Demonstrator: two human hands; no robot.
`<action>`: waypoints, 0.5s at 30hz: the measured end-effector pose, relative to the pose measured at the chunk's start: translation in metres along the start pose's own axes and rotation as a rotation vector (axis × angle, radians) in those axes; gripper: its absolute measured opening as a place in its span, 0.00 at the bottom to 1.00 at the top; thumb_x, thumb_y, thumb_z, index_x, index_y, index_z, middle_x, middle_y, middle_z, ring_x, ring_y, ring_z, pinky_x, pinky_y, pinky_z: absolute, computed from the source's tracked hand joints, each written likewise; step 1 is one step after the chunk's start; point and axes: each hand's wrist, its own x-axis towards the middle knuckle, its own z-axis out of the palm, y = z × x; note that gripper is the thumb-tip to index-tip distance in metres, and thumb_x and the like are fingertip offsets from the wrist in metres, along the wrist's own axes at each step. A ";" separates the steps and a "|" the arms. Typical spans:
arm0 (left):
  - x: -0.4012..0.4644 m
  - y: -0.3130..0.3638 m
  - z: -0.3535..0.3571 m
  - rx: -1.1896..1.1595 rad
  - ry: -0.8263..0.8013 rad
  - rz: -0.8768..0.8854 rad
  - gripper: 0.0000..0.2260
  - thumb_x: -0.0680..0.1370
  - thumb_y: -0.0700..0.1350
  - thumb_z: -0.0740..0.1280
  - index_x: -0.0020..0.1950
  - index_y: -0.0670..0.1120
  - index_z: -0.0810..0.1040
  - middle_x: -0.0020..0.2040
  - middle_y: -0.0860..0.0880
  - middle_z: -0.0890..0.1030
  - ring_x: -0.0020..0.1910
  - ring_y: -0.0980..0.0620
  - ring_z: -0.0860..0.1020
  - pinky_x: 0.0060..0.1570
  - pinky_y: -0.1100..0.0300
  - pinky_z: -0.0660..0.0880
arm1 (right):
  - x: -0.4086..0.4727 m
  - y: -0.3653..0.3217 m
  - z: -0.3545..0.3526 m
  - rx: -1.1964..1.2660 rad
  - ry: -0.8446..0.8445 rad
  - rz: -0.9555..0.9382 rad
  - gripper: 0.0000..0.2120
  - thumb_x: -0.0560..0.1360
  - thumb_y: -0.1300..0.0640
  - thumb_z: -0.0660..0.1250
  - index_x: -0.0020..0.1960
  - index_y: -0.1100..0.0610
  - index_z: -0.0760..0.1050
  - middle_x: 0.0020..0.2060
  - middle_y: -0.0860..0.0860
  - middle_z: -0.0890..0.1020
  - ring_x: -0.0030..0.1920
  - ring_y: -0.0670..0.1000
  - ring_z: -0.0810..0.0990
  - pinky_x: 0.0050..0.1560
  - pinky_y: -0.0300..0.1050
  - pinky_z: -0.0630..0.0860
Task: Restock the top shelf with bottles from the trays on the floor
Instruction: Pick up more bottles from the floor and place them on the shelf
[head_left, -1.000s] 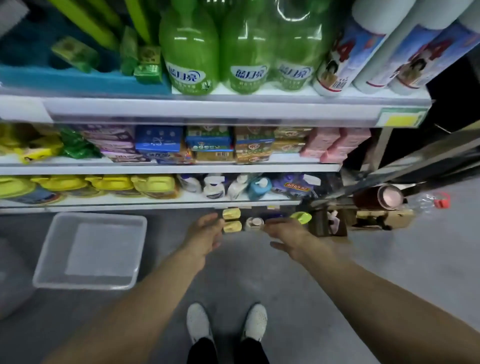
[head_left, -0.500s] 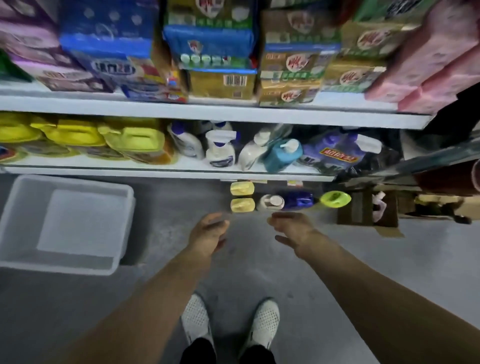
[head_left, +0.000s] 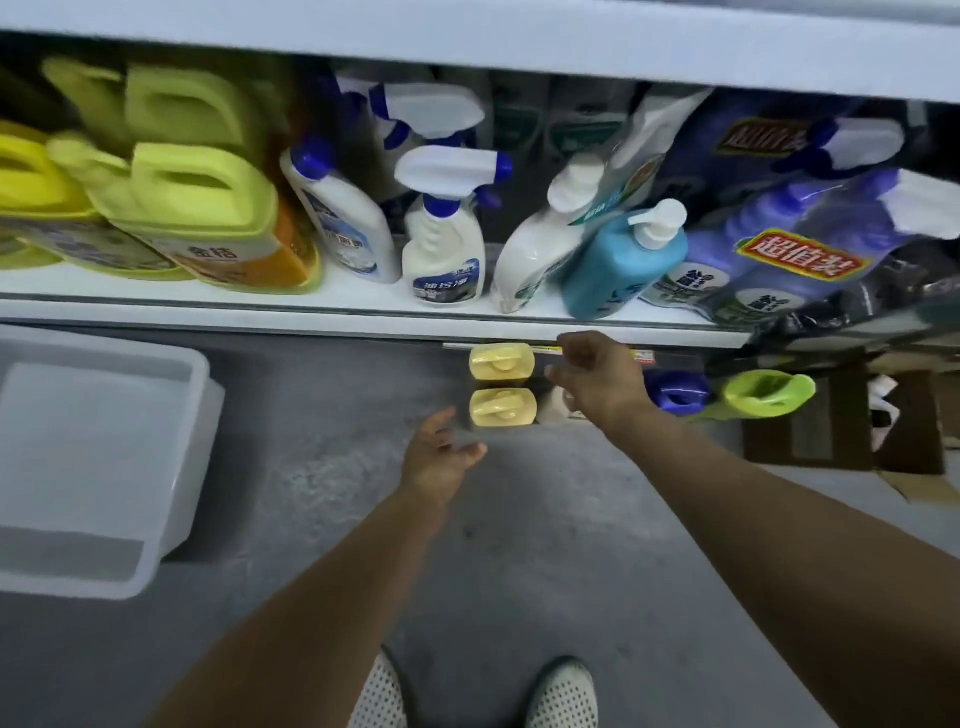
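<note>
Two yellow bottles stand upright on the floor under the lowest shelf, caps toward the camera. The left hand, spread and empty, sits just below-left of the nearer one; the right hand, loosely curled and holding nothing, hangs immediately right of both, marginally closer

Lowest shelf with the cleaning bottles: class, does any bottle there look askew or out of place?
Yes. The white refill bottle with a white cap tilts to the right against the upright teal pump bottle instead of standing straight. No spill or damage shows.
</note>
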 end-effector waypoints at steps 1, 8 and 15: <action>0.007 -0.003 0.003 -0.004 -0.006 0.010 0.33 0.73 0.33 0.75 0.75 0.46 0.68 0.65 0.45 0.72 0.67 0.48 0.71 0.61 0.55 0.72 | 0.006 -0.002 0.003 -0.041 -0.016 -0.030 0.22 0.72 0.62 0.77 0.64 0.54 0.78 0.60 0.52 0.82 0.59 0.54 0.81 0.63 0.58 0.78; 0.051 -0.019 0.017 -0.021 -0.072 0.098 0.36 0.72 0.28 0.74 0.76 0.48 0.67 0.64 0.49 0.73 0.60 0.54 0.73 0.54 0.57 0.78 | 0.043 0.005 0.031 -0.553 -0.150 -0.212 0.29 0.73 0.60 0.75 0.72 0.51 0.72 0.66 0.53 0.79 0.65 0.55 0.76 0.65 0.49 0.74; 0.070 -0.040 0.025 0.000 -0.099 0.171 0.37 0.59 0.45 0.79 0.68 0.50 0.75 0.64 0.46 0.80 0.65 0.44 0.77 0.64 0.37 0.75 | 0.061 0.007 0.049 -0.740 -0.150 -0.302 0.30 0.72 0.61 0.73 0.72 0.48 0.71 0.63 0.53 0.80 0.64 0.56 0.77 0.61 0.49 0.75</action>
